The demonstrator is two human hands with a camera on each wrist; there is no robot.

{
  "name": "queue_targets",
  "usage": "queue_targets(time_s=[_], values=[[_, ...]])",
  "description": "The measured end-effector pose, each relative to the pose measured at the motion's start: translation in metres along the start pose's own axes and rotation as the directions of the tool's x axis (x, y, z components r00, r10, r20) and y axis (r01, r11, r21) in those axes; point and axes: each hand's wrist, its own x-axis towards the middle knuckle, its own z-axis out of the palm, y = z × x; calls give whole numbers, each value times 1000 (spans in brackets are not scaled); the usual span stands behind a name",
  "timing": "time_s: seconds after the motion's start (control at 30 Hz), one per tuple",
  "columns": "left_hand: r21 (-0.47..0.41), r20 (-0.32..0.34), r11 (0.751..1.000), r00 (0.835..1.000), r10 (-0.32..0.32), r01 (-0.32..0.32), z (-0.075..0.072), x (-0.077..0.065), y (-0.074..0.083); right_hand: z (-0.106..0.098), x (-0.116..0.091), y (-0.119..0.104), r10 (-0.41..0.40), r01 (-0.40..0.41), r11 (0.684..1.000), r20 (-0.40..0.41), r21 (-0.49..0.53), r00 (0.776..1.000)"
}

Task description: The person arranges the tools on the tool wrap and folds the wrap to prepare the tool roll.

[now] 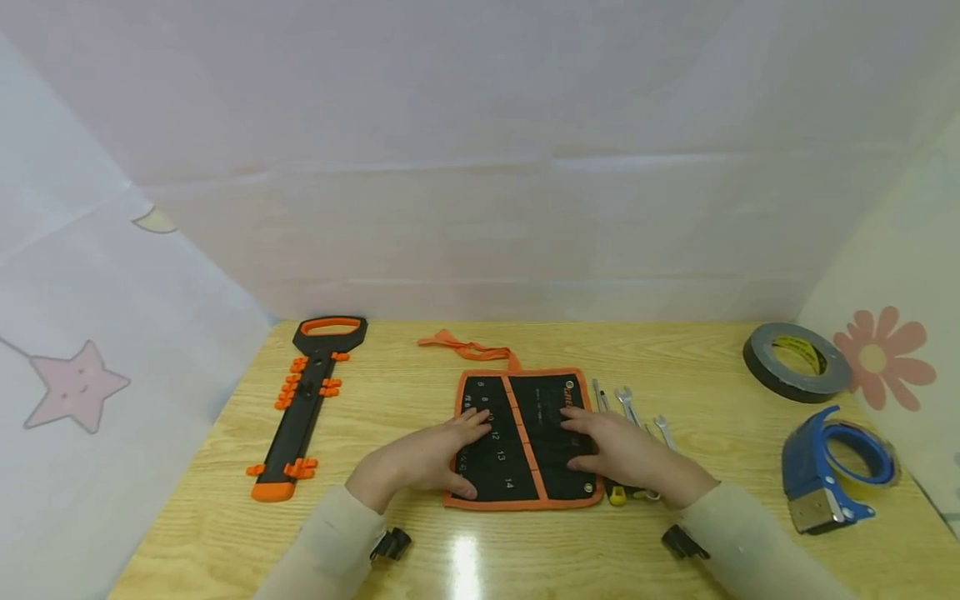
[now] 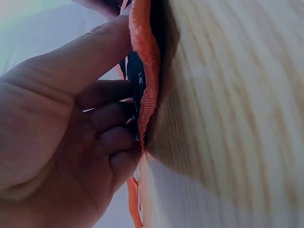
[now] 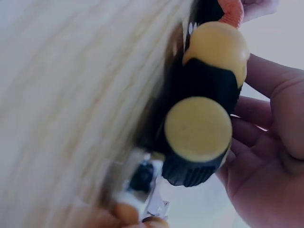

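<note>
A black rack (image 1: 291, 442) lies lengthwise on the left of the wood-grain counter (image 1: 397, 392), orange clips (image 1: 288, 392) along both edges, its orange-lined handle (image 1: 330, 338) at the far end. A dark grey roll of tape (image 1: 772, 371) lies at the far right; nearer stands a blue tape dispenser (image 1: 808, 471). Pale sheeting (image 1: 480, 217) rises behind. A pink star (image 1: 78, 386) and cream crescent (image 1: 157, 222) mark the left side, a reddish flower (image 1: 892, 367) the right.
</note>
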Motion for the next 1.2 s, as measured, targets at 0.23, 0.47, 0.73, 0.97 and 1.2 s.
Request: queue_targets(time_s=[0.23, 0.47, 0.73, 0.97, 1.2], values=[[8, -5, 1000, 1000, 2, -2, 1, 1, -3, -8, -15, 3, -24, 27, 1000, -156, 15, 987], [1, -10, 1000, 1000, -13, 13, 0, -1, -8, -13, -36, 8, 5, 1, 1000, -328, 19, 945], [7, -15, 1000, 1000, -9, 9, -2, -4, -13, -6, -47, 10, 138, -127, 990, -307, 53, 942], [-7, -4, 1000, 1000, -1, 1, -4, -7, -16, 1, -49, 10, 209, -196, 978, -267, 77, 941], [-23, 4, 1000, 1000, -2, 2, -3, -7, -19, 4, -46, 6, 225, -221, 974, -245, 44, 943]])
